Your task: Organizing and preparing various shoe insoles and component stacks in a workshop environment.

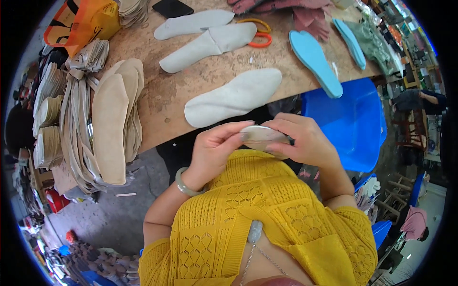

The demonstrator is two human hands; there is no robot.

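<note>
Close to my chest, just off the table's near edge, both hands grip a pale grey insole point(262, 135), seen nearly end-on and curved. My left hand point(214, 148) pinches its left end between thumb and fingers. On the other side, my right hand point(305, 139) has its fingers over the top and its thumb below. Most of the piece is foreshortened, so its full shape is hidden. Right beyond my hands lies another pale grey insole point(234, 97), flat on the wooden table point(152, 102). Farther back are more grey insoles point(193, 53), partly covering orange-handled scissors point(262, 40).
Light blue insoles point(316, 61) lie at the right, above a blue tub point(350, 126) beside the table. Stacked beige insoles point(112, 117) and bundled strips point(76, 124) occupy the left. An orange bag point(90, 24), a black phone point(172, 8) and reddish fabric point(305, 8) are at the back.
</note>
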